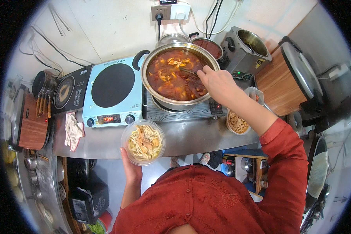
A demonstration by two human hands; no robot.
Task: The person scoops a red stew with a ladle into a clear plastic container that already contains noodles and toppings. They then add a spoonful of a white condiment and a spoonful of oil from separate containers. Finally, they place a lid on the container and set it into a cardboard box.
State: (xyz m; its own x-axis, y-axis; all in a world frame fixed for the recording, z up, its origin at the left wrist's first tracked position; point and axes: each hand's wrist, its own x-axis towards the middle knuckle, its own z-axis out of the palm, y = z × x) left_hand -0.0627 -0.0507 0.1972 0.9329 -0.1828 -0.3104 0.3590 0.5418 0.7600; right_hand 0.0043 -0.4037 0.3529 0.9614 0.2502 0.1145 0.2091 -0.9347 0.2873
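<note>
My left hand supports a clear round plastic bowl from its left side and underneath, in front of the counter's edge. Pale noodles fill it, with brownish pieces on top. Over the large steel pot, my right hand grips the handle of a dark metal utensil; its working end is down in the soup, so I cannot tell its exact kind. Red-brown broth with yellowish pieces nearly fills the pot.
Left of the pot stands a light-blue induction cooker, then a smaller black cooker. A white cloth lies at the counter's left. A tub of meat pieces sits beneath my right forearm. Behind are a pot of red sauce and a steel warmer.
</note>
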